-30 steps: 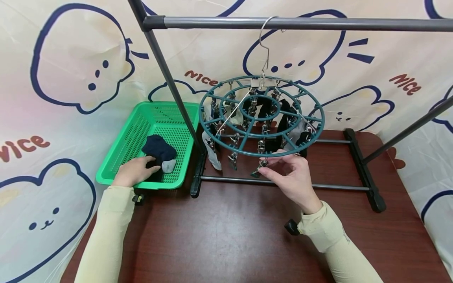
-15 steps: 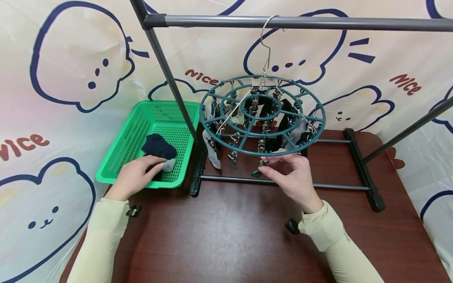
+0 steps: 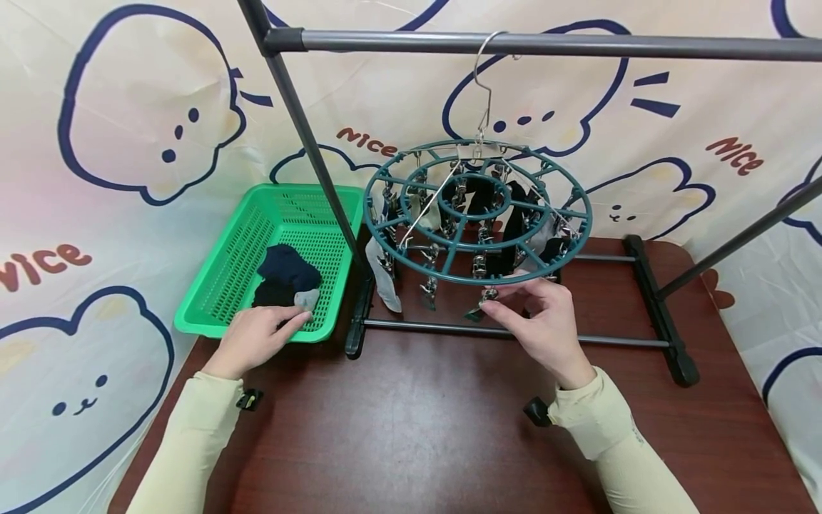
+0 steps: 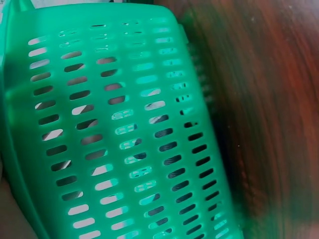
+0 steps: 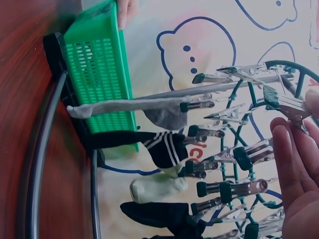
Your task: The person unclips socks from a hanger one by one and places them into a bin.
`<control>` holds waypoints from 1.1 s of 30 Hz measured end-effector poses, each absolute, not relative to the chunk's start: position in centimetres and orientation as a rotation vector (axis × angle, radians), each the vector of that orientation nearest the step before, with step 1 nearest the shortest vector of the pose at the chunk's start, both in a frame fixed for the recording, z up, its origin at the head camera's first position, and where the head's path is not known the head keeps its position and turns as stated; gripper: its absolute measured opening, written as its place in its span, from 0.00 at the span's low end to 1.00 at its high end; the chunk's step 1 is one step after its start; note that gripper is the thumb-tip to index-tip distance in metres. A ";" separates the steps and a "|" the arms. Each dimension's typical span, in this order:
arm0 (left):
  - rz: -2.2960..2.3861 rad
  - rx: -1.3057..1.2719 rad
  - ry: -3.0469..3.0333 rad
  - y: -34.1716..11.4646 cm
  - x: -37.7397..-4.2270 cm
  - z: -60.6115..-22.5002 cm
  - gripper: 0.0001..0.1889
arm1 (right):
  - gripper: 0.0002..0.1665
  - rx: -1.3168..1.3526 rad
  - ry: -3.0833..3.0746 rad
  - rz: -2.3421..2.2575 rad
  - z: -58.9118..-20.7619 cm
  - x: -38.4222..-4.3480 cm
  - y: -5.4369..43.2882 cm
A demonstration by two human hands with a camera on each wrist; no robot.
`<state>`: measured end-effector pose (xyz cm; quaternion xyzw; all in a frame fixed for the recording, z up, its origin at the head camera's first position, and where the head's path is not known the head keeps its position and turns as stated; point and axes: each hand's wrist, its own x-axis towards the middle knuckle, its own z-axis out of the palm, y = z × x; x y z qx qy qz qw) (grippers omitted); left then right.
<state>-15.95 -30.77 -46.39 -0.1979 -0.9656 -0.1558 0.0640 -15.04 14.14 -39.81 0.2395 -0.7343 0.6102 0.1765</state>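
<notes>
My left hand is over the front rim of the green basket, its fingertips close to a grey piece of sock. Whether they touch it is hard to tell. Beside it lie a black sock and a navy sock. My right hand pinches a metal clip with green tips, hanging from the front of the round teal drying hanger. No cloth shows in that clip. Other clips hold a grey sock, a striped black sock and a pale green sock.
The hanger hooks onto a grey metal rail. The rack's left foot stands beside the basket, its right foot farther along the brown table. A cartoon-printed curtain stands behind.
My left hand has drawn back from the black sock toward the basket's front rim, uncovering that sock. My right hand, pinching the clip, has shifted slightly right, and the hanger has turned a little.
</notes>
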 end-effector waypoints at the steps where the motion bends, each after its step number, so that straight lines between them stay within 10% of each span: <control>1: -0.456 -0.598 -2.917 -30.8 -15.9 -46.4 0.15 | 0.17 0.675 -2.078 1.727 -39.8 -15.0 14.3; 33: -0.405 -0.583 -2.868 -30.5 -15.8 -46.7 0.17 | 0.10 0.395 -2.127 1.603 -39.5 -15.7 19.6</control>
